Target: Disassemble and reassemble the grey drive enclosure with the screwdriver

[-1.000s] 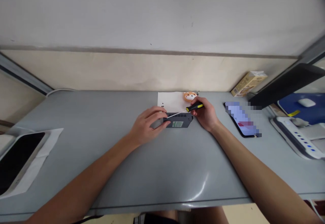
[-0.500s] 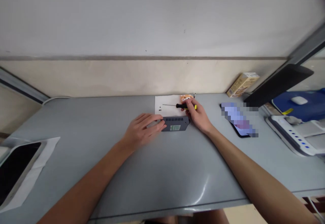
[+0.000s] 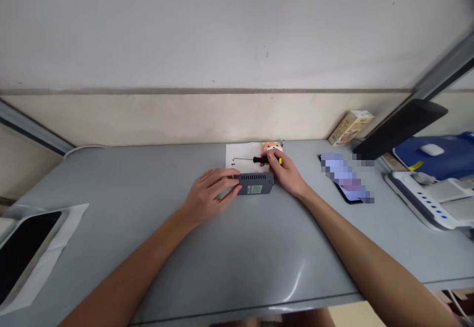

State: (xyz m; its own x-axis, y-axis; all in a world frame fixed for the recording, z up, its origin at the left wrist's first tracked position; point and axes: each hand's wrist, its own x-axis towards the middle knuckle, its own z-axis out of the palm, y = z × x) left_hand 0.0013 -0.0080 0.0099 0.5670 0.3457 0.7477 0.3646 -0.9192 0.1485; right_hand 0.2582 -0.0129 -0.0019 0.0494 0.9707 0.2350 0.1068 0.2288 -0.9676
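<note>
A small dark grey vented box (image 3: 255, 183) with a green label lies on the grey table (image 3: 237, 248). My left hand (image 3: 209, 192) grips its left end, fingers curled round it. My right hand (image 3: 286, 171) is closed on a black and yellow screwdriver (image 3: 259, 159), whose thin shaft points left over a white sheet of paper (image 3: 242, 155) behind the box. Tiny dark screws (image 3: 233, 162) lie on the paper near the shaft's tip. An orange animal figure (image 3: 272, 146) stands at the paper's right edge, just beyond my right hand.
A phone (image 3: 344, 179) lies right of my right hand. A carton (image 3: 350, 127) leans at the wall. A white power strip (image 3: 422, 198), a dark monitor (image 3: 400, 127) and a blue pad with a mouse (image 3: 431, 150) fill the far right. A dark-screened device on paper (image 3: 22, 248) sits far left.
My right hand lifted the screwdriver off the box and carried it back over the white paper, tip now near the screws. My left hand stays on the box.
</note>
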